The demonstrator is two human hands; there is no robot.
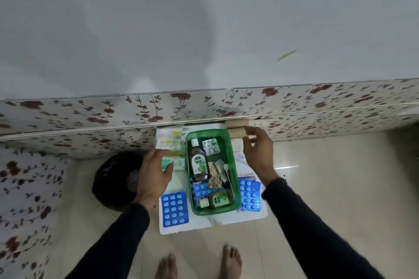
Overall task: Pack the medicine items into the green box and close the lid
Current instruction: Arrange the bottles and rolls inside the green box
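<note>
The green box (235, 188) sits lidless, a brown bottle (199, 163) inside. Left hand (154, 172) touches a small carton (179, 163) (grip unclear); right hand (258, 152) hovers spread, empty.

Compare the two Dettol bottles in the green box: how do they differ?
The large Dettol bottle holds dark brown liquid and lies lengthwise, white cap toward the wall. The small Dettol bottle looks green-amber and lies crosswise at the green box's near end. Both lie flat, labels up.

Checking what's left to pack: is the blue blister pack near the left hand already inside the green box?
No, the blue blister pack lies on the white sheet outside the green box.
</note>
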